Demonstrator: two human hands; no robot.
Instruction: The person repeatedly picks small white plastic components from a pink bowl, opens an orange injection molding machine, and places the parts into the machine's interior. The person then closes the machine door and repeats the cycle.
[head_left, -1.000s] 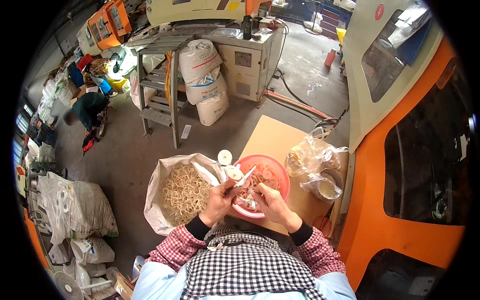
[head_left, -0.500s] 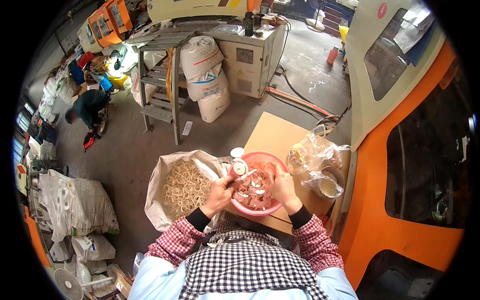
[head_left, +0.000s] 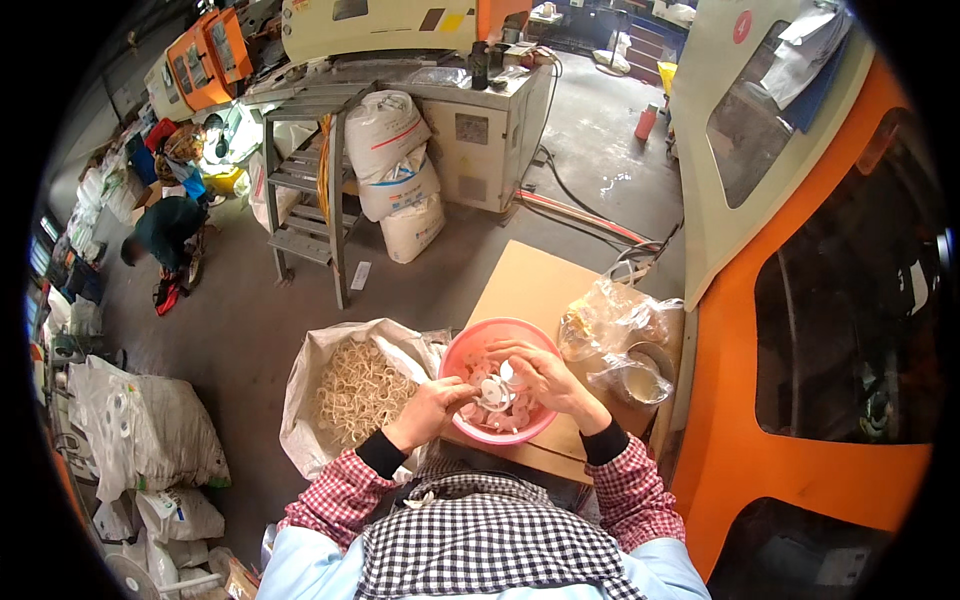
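My left hand (head_left: pixel 432 410) reaches over the near left rim of a pink plastic bowl (head_left: pixel 452 352), its thumb and fingers closed on a small white plastic piece (head_left: pixel 493 397) with a rounded outline. Above the bowl's right side, my right hand (head_left: pixel 548 382) is open, fingers stretched and slightly curved over the white parts. Pale pink, thin translucent pieces (head_left: pixel 510 418) lie in the bowl, partly hidden by both hands. Left of the bowl stands a white woven sack (head_left: pixel 300 400), full of cream-coloured, curly plastic strips (head_left: pixel 355 392).
The bowl rests on a cardboard-topped surface (head_left: pixel 520 275). Clear plastic bags (head_left: pixel 615 320) and a round container (head_left: pixel 648 372) sit to its right, beside an orange machine (head_left: pixel 730 420). Farther off are a metal step stand (head_left: pixel 335 220), stacked sacks (head_left: pixel 385 130) and a bent-over person (head_left: pixel 170 230).
Both hands have moved together over the bowl. The pinkish cylindrical stack in my left hand is gone from view; that hand now pinches a white piece. The view has shifted slightly.
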